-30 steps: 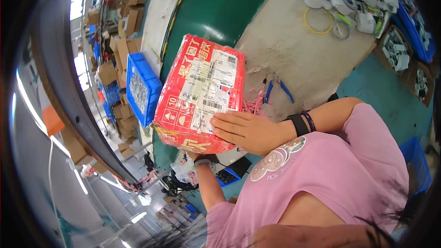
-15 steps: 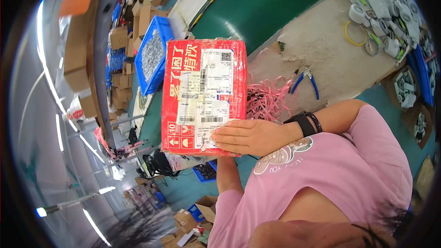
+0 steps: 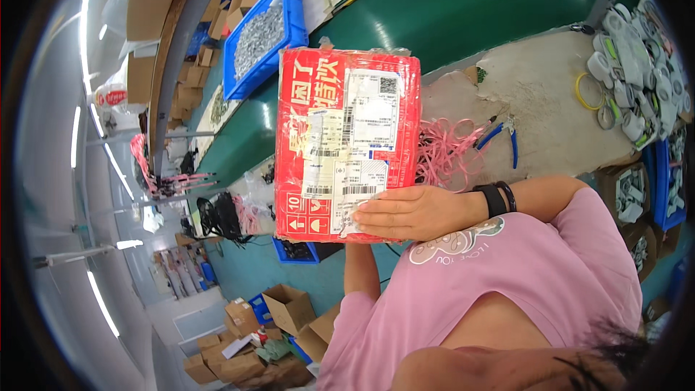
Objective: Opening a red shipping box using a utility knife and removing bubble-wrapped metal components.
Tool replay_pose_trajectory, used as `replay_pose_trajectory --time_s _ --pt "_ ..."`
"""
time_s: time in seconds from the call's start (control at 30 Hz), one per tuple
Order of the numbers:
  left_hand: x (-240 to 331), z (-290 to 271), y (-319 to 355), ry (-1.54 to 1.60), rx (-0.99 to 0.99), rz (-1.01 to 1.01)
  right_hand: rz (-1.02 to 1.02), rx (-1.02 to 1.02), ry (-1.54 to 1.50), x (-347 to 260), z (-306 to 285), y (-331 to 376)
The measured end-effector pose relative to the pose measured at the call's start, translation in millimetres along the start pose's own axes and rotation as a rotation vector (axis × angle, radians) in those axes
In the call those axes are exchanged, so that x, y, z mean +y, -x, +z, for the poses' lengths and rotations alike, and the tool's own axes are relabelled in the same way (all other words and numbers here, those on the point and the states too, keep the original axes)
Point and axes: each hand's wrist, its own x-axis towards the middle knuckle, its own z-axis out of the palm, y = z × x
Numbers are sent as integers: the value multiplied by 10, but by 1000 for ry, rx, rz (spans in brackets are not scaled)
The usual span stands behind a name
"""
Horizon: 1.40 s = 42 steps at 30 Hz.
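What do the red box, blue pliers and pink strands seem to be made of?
The red box looks like printed cardboard, with glossy, wrinkled plastic at its edges. The pliers show a greyish, probably metal head and smooth blue grips, plastic or rubber. The pink strands, thin and curly, could be plastic or fabric, sheen unclear.

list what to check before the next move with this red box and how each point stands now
1. Right hand on the red box: ok, laid along its labelled face at the lower right.
2. Left hand's hold: cannot tell, the left forearm runs up behind the box and the hand is hidden.
3. Lower white label uncovered: not ok, the right fingers overlap part of it.
4. Blue-handled pliers apart from the box: ok, lying on the worktable to its right.
5. Pink straps free of the box: cannot tell, the heap meets its right edge in view.
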Motion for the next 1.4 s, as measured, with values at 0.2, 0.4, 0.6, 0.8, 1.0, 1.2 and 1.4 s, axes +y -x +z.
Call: replay_pose_trajectory --time_s 0.2,0.4,0.6,0.8,1.0,1.2,1.4 --pt "569 -30 542 -235 -22 225 -28 62 -119 -22 45 -33" --pt "1567 133 1554 305 -72 182 -19 157 -242 -130 297 -89" --pt "1760 417 1587 -187 201 174 -160 198 -159 -392 647 -151" --pt "1764 108 1450 -195 110 115 -66 255 0 -852 988 -225" --pt "1822 -17 1387 -250 90 51 -89 237 -11 -936 1074 -286" --pt "2109 -68 1042 -301 90 -52 -131 274 -259 -766 1119 -578" --pt "2415 -122 749 -289 -24 -140 -116 410 -372 -516 1048 -710"
